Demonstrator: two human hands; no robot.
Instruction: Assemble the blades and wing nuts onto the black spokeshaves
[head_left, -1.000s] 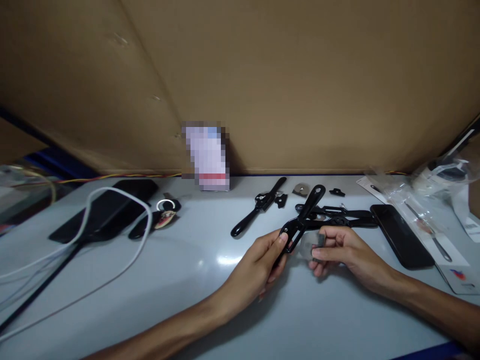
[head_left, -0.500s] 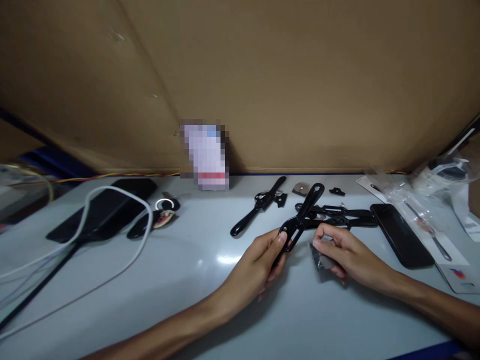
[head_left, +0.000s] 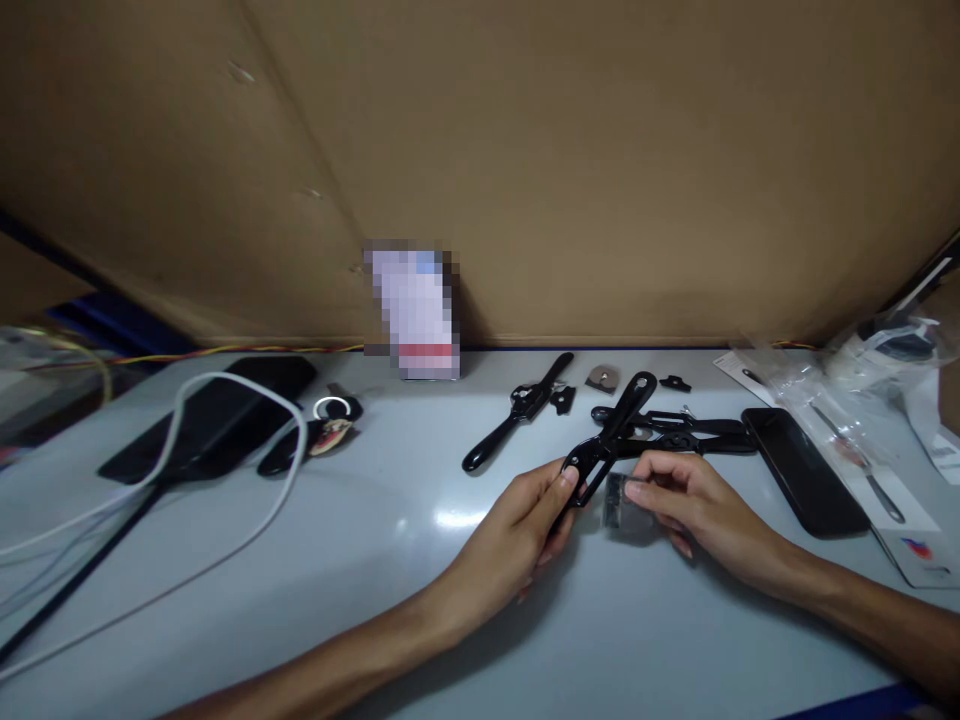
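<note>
My left hand (head_left: 544, 510) grips a black spokeshave body (head_left: 619, 425) by its lower handle, thumb on the slotted middle, upper handle slanting up and right. Just right of it, my right hand (head_left: 679, 500) pinches a small clear plastic bag (head_left: 630, 520) with a dark piece in it; the contents are blurred. Behind my hands lie more black spokeshave frames (head_left: 716, 440), partly covered by the held one. Further left rests another spokeshave (head_left: 517, 410) beside a small black cap plate (head_left: 562, 399). A grey blade (head_left: 602, 378) and a second black plate (head_left: 676, 383) lie near the wall.
A black phone (head_left: 806, 470) lies at right, beside a packaged tool on a card (head_left: 911, 535). A blurred upright box (head_left: 420, 315) leans on the cardboard wall (head_left: 600, 180). At left are a black flat object (head_left: 225, 420), a white cable (head_left: 300, 440) and keys (head_left: 330, 435).
My right hand has turned the small bag, bringing it leftward, closer to the spokeshave body. The spokeshave's upper end has tilted slightly right in my left hand.
</note>
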